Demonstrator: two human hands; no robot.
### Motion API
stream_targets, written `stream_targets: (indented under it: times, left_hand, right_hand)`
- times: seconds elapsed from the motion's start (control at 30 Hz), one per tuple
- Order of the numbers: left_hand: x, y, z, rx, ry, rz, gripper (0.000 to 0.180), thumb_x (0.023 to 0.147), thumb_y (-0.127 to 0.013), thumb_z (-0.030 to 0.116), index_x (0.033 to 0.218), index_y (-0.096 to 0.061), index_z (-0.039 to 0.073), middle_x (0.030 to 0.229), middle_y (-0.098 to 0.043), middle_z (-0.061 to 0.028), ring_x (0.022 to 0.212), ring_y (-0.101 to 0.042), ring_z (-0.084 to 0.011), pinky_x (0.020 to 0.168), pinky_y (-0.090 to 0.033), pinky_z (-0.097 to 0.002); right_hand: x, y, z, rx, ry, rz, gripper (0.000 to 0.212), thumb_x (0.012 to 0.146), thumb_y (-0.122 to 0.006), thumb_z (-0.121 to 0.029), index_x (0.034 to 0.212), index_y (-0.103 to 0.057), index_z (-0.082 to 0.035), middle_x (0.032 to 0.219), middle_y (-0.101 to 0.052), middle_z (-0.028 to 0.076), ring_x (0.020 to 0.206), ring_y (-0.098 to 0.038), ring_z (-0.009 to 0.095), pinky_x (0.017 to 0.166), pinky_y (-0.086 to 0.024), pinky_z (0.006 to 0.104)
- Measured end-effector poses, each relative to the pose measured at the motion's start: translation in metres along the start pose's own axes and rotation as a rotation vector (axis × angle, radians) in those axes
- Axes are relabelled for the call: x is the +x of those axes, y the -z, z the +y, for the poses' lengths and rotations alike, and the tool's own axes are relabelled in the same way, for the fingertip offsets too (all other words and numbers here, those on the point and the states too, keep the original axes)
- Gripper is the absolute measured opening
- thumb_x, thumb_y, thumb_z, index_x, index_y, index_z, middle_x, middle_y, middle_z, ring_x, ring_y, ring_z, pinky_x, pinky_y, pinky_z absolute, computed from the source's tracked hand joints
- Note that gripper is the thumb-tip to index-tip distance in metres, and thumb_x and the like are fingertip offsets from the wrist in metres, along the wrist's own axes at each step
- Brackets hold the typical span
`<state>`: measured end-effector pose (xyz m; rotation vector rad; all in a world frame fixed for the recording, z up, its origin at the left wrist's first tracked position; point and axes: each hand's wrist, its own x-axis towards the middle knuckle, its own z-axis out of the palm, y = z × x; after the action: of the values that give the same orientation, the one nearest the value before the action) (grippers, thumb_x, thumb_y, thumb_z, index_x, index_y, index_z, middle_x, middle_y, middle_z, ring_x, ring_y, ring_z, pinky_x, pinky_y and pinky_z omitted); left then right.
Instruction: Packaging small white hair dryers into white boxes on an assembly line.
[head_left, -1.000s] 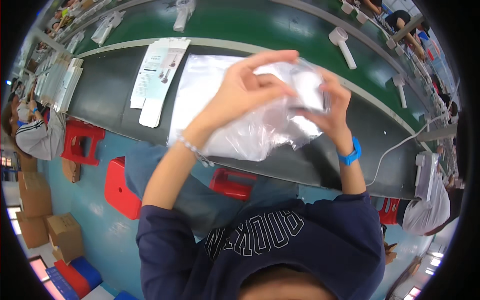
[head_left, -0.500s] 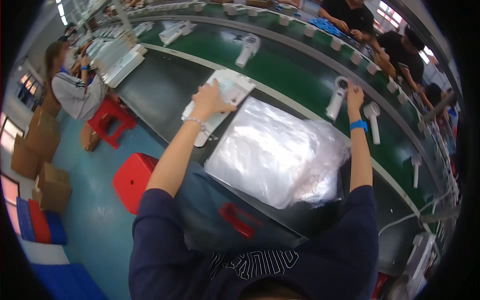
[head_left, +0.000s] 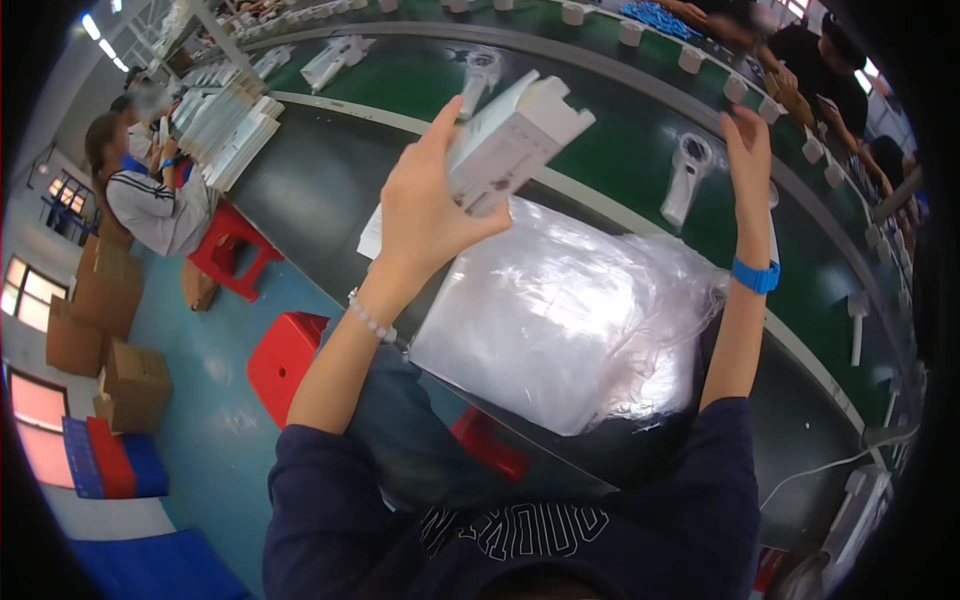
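Note:
My left hand (head_left: 425, 205) grips a small white carton (head_left: 515, 145), raised and tilted above the bench, with the flaps at its far end standing out. Under that wrist, more flat white cartons (head_left: 371, 238) show in part. My right hand (head_left: 748, 160) is held over the green belt, fingers apart and holding nothing. Just left of it lies a white handheld device with a round head (head_left: 684, 180), wrapped in a clear bag. Another white piece is mostly hidden behind my right wrist. A pile of clear plastic bags (head_left: 540, 310) lies between my arms.
The green conveyor belt (head_left: 610, 150) runs past the dark bench, carrying another bagged device (head_left: 480, 75). White cartons are stacked (head_left: 235, 135) at the left, near a seated person. Red stools (head_left: 283, 365) and cardboard boxes (head_left: 135, 385) stand on the floor. Co-workers sit across the belt.
My left hand has lifted a carton off the flat ones, and it is now opened into a box shape. My right hand has left the bagged device and moved up and right.

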<state>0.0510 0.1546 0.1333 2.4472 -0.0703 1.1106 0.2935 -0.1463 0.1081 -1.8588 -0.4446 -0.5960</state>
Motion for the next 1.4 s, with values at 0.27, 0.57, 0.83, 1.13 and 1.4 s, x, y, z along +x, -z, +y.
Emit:
stream_targets:
  times: [0.27,0.57,0.83,1.13,1.4]
  left_hand:
    - [-0.012,-0.006,0.014,-0.173,-0.083,-0.006,0.033,0.072,-0.072,0.002,0.105,-0.066,0.004,0.087,-0.068,-0.0128,0.071,-0.066,-0.0268,0.064,-0.051,-0.0295]
    - [-0.029,-0.015,0.045,-0.237,-0.208,0.005,0.099,0.059,-0.086,0.016,0.139,-0.031,0.003,0.127,-0.035,-0.0188,0.114,-0.042,-0.0339,0.091,-0.042,-0.0409]
    - [-0.030,-0.014,0.042,-0.404,-0.216,-0.039,0.092,0.059,-0.085,0.013,0.138,-0.038,0.008,0.120,-0.033,-0.0159,0.110,-0.040,-0.0319,0.090,-0.041,-0.0404]
    - [-0.026,-0.007,0.050,-0.347,-0.383,-0.018,0.084,0.053,-0.085,0.009,0.130,-0.051,0.014,0.120,-0.033,-0.0164,0.105,-0.042,-0.0335,0.087,-0.044,-0.0409]
    - [-0.037,-0.027,0.045,-0.613,-0.377,0.103,0.080,0.051,-0.086,0.009,0.124,-0.053,0.016,0.121,-0.034,-0.0174,0.107,-0.044,-0.0330,0.084,-0.047,-0.0394]
  right_hand:
    - [-0.084,-0.020,-0.144,0.440,0.028,-0.539,0.063,0.089,-0.058,-0.040,0.138,-0.035,-0.009,0.122,-0.054,0.013,0.116,-0.052,0.024,0.094,-0.042,0.0332]
    - [-0.118,-0.040,-0.169,1.053,-0.196,-0.452,0.064,0.085,-0.067,-0.027,0.135,-0.035,-0.003,0.121,-0.052,0.011,0.114,-0.051,0.018,0.096,-0.040,0.0318]
    - [-0.112,-0.016,-0.184,1.017,-0.348,-0.659,0.057,0.082,-0.067,-0.019,0.131,-0.041,-0.003,0.118,-0.054,0.007,0.112,-0.052,0.016,0.096,-0.039,0.0300]
    - [-0.121,0.003,-0.205,0.758,-0.230,-0.608,0.071,0.072,-0.074,-0.023,0.131,-0.041,-0.001,0.116,-0.055,0.008,0.109,-0.054,0.016,0.095,-0.040,0.0275]
    - [-0.126,0.001,-0.203,1.015,-0.370,-0.463,0.027,0.088,-0.058,-0.006,0.113,-0.051,-0.001,0.104,-0.060,0.004,0.095,-0.056,0.010,0.083,-0.044,0.0256]
